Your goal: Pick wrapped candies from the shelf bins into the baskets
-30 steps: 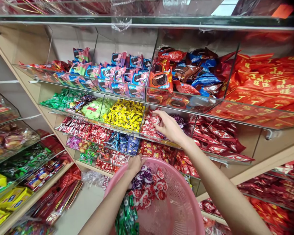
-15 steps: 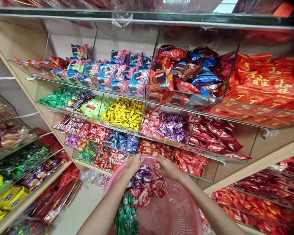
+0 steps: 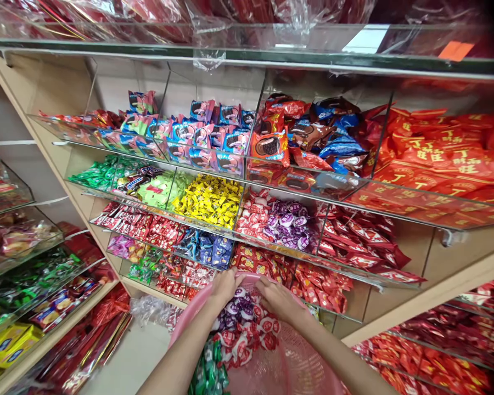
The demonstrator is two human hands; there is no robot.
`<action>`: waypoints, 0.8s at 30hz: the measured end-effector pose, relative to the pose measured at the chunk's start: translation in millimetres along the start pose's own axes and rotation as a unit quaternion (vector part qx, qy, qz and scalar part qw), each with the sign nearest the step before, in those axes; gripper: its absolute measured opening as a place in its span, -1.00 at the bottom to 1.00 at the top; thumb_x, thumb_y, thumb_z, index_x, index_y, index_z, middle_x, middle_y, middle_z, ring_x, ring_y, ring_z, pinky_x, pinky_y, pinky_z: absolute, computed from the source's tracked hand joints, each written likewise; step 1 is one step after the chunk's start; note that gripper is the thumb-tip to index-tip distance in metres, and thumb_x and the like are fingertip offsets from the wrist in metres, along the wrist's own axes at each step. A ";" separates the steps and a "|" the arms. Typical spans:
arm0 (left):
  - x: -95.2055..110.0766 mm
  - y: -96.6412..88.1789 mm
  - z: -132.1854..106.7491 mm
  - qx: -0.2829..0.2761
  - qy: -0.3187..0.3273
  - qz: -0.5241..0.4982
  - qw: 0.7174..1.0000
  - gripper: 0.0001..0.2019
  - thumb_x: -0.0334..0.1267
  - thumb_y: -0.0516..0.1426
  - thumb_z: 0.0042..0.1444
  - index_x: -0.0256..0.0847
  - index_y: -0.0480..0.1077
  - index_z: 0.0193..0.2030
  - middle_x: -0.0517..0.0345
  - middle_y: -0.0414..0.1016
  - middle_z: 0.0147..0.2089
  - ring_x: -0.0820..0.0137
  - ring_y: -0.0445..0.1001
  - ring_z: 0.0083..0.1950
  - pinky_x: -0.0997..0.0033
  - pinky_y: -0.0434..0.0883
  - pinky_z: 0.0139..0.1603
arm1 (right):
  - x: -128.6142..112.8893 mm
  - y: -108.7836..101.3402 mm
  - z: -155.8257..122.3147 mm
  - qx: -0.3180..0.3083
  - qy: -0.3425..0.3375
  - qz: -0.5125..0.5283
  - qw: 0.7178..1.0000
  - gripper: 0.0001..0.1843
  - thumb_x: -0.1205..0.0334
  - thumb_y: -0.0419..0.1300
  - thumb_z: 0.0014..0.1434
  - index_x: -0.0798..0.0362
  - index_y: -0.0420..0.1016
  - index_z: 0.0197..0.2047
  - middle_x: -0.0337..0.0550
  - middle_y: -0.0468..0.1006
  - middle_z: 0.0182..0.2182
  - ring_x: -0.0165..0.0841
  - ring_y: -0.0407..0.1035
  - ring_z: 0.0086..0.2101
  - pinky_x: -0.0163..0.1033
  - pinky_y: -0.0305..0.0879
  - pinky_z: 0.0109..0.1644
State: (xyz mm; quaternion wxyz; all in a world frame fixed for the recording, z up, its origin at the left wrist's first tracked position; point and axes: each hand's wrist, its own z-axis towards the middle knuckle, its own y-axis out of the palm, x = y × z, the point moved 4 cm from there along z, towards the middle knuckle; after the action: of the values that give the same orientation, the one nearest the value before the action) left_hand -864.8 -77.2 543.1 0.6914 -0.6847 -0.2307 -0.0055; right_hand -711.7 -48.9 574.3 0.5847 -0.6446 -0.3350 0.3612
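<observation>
A pink plastic basket (image 3: 313, 365) with a perforated wall is low in the head view, in front of the shelves. My left hand (image 3: 225, 288) is closed over its far rim, left of the middle. Just to the right, my right hand (image 3: 276, 299) has its fingers curled at the same rim. Inside the basket lie purple-wrapped candies (image 3: 237, 310), red-and-white wrapped candies (image 3: 241, 346) and green-wrapped candies (image 3: 209, 370). My forearms hide part of the basket's sides, and its near edge is out of view.
Ahead stands a tiered shelf with glass dividers. It holds yellow-wrapped candies (image 3: 209, 200), purple candies (image 3: 288, 222), blue-and-pink cookie packs (image 3: 189, 134) and red packets (image 3: 440, 148). Another snack shelf (image 3: 22, 277) is at left. A clear plastic bag (image 3: 150, 310) lies on the floor (image 3: 125, 351).
The shelves and basket sit slightly lower in the picture, and more of the top glass ledge shows. My right hand's fingers have shifted slightly left along the rim. My left hand keeps its grip.
</observation>
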 end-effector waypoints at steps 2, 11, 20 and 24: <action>0.4 -1.5 -0.6 -0.001 -0.003 0.000 1.000 -0.55 0.07 -0.21 0.16 -0.15 0.33 -0.15 0.01 0.52 -0.23 0.24 0.47 -0.16 0.35 0.30 -0.21 | -5.4 -22.2 -0.5 0.016 -0.007 0.017 1.000 -0.72 0.38 0.01 0.09 -0.01 0.26 -0.10 -0.07 0.36 -0.11 -0.30 0.35 -0.19 -0.28 0.20 -0.24; -0.1 -1.1 -0.2 0.001 -0.007 -0.005 1.000 -0.56 0.07 -0.19 0.15 -0.17 0.33 -0.17 -0.01 0.52 -0.22 0.23 0.48 -0.17 0.37 0.30 -0.24 | 14.7 -167.0 30.8 0.212 -0.050 0.114 0.969 -0.80 0.33 0.00 0.14 0.02 0.34 -0.15 -0.17 0.46 -0.32 -0.36 0.35 -0.31 -0.28 0.20 -0.21; 1.3 -5.9 -4.2 -0.005 -0.030 -0.010 0.999 -0.53 0.10 -0.18 0.13 -0.17 0.34 -0.14 0.01 0.52 -0.20 0.24 0.46 -0.14 0.36 0.29 -0.19 | 23.4 -172.1 92.4 0.119 -0.154 0.023 0.981 -0.41 0.65 -0.02 -0.17 0.08 0.30 -0.04 -0.08 0.34 -0.06 -0.33 0.19 -0.01 -0.23 0.12 0.02; 1.1 -5.3 -4.1 -0.004 -0.027 -0.013 1.000 -0.53 0.09 -0.20 0.14 -0.17 0.34 -0.14 -0.02 0.52 -0.21 0.23 0.47 -0.15 0.33 0.29 -0.17 | 19.7 -168.8 101.5 0.066 -0.110 -0.031 0.991 -0.36 0.68 -0.02 -0.19 0.06 0.27 -0.01 -0.06 0.31 -0.02 -0.31 0.20 0.01 -0.24 0.15 -0.01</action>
State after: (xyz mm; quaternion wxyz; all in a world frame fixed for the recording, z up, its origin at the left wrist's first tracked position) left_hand -864.3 -81.0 548.7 0.6816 -0.6845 -0.2587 0.0031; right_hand -790.2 35.4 735.2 0.5962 -0.5503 -0.3925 0.4332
